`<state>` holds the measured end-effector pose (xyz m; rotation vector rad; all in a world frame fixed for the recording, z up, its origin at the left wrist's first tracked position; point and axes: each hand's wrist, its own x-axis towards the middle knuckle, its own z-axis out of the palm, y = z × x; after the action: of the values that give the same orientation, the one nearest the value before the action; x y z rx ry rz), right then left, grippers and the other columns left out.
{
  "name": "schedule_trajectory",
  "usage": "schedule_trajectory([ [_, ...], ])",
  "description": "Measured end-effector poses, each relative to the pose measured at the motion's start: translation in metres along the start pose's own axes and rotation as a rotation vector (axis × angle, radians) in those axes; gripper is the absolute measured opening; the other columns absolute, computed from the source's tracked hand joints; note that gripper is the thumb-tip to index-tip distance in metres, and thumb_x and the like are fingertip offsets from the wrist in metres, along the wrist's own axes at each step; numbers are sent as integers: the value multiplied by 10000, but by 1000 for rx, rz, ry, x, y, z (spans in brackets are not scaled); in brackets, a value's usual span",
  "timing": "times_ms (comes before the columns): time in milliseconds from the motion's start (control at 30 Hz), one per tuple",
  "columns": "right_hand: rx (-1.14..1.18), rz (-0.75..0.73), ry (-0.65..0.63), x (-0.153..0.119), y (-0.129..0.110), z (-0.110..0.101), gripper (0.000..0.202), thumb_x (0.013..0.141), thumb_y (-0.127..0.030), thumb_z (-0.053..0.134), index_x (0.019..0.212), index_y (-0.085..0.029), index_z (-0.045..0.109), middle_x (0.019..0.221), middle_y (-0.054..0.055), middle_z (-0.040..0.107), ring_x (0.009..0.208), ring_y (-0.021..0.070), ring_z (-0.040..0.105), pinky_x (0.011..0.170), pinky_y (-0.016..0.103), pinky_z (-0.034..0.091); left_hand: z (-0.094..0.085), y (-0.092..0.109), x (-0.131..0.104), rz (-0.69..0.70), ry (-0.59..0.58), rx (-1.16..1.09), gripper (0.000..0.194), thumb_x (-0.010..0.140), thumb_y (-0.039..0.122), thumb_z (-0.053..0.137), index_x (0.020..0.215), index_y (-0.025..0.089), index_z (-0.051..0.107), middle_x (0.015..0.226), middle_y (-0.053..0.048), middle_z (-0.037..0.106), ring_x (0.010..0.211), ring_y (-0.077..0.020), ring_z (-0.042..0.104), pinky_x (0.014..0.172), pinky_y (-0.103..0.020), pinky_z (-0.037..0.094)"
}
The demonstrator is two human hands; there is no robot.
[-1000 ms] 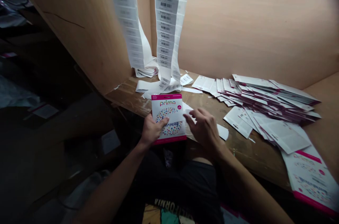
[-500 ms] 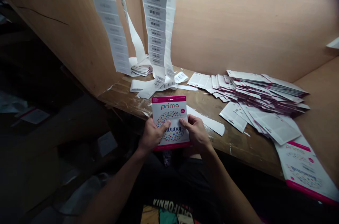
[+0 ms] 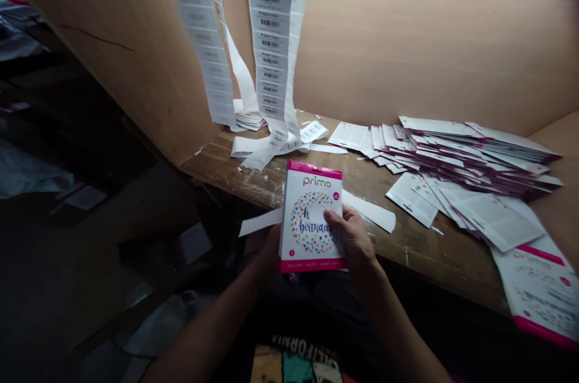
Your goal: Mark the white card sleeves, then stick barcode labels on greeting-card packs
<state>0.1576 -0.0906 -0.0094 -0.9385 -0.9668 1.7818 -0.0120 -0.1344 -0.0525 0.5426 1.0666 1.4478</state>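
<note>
A white and pink "prima" package [image 3: 311, 202] with a dotted birthday balloon picture stands upright above the front edge of the wooden table [image 3: 420, 250]. My right hand [image 3: 355, 241] grips its right side, thumb on the front. My left hand [image 3: 266, 247] is behind the package's left lower part, mostly hidden. A white paper strip [image 3: 259, 221] sticks out to the left from behind the package.
Two long strips of barcode labels [image 3: 271, 39] hang down to the table's back left corner. A spread pile of similar packages [image 3: 456, 157] lies at the right, one more [image 3: 543, 286] at the near right edge. Wooden panels [image 3: 136, 39] wall the table in.
The package has moved right and turned slightly. My left hand slipped from its front edge to behind it. A white strip now shows at its left.
</note>
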Motion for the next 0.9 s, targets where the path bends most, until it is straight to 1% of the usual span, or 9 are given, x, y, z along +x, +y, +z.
schedule_trajectory([
  [133, -101, -44, 52, 2, 3, -13, 508, 747, -495, 936, 1130, -201, 780, 1110, 137, 829, 908, 377, 809, 765, 502, 679, 1, 12, 3, -94, -72, -90, 582, 783, 550, 849, 1208, 163, 756, 1095, -173, 822, 1103, -433, 772, 913, -586, 647],
  [200, -121, -36, 52, 4, 8, -16, 511, 754, -502, 927, 1138, -200, 777, 1117, 134, 827, 898, 368, 808, 756, 493, 678, 3, 12, 1, -97, -54, -114, 570, 811, 572, 834, 1207, 172, 749, 1071, -159, 826, 1079, -412, 782, 905, -560, 653],
  [300, -147, -45, 58, 6, 15, -16, 514, 742, -509, 922, 1118, -192, 772, 1105, 128, 828, 921, 358, 805, 788, 485, 674, 3, 7, -3, -12, 16, -13, 603, 837, 657, 809, 1173, 160, 749, 1008, -144, 830, 1029, -382, 792, 855, -484, 667],
  [400, -195, -90, 65, 8, 20, -12, 481, 743, -489, 908, 1104, -197, 780, 1107, 112, 828, 990, 356, 793, 822, 461, 666, 1, 4, -5, 76, 23, 134, 658, 841, 721, 781, 1156, 144, 754, 1001, -141, 828, 1017, -360, 791, 832, -413, 658],
  [567, -247, -123, 46, 14, 20, -5, 436, 782, -470, 868, 1122, -208, 792, 1110, 100, 827, 996, 354, 789, 794, 436, 662, -2, 8, -6, 84, -28, 145, 591, 870, 638, 801, 1209, 158, 736, 1026, -133, 828, 956, -317, 801, 781, -380, 651],
  [667, -228, -108, 20, 18, 18, 4, 425, 793, -478, 855, 1120, -214, 794, 1073, 101, 830, 1002, 365, 786, 773, 439, 659, -4, 13, -5, 93, 8, 115, 555, 844, 574, 848, 1197, 160, 741, 1014, -125, 828, 886, -298, 806, 748, -379, 654],
  [733, -238, -116, 8, 23, 19, 13, 415, 787, -476, 857, 1100, -211, 797, 1047, 101, 831, 982, 361, 787, 767, 437, 657, -9, 19, -3, 80, 34, 91, 540, 810, 529, 885, 1176, 155, 754, 1003, -124, 829, 856, -299, 809, 752, -399, 660],
  [800, -266, -135, -28, 31, 23, 25, 409, 791, -476, 849, 1095, -208, 797, 1046, 99, 829, 951, 346, 787, 764, 430, 652, -20, 28, 1, 31, 19, 43, 561, 748, 465, 937, 1169, 138, 763, 1011, -137, 831, 854, -316, 812, 780, -438, 666],
  [900, -359, -144, -191, 63, 31, 46, 423, 817, -507, 815, 1108, -200, 792, 1043, 91, 823, 929, 319, 780, 777, 412, 641, -47, 47, 6, 1, 29, 2, 609, 660, 371, 990, 1160, 104, 767, 1029, -167, 832, 888, -358, 812, 818, -494, 669],
])
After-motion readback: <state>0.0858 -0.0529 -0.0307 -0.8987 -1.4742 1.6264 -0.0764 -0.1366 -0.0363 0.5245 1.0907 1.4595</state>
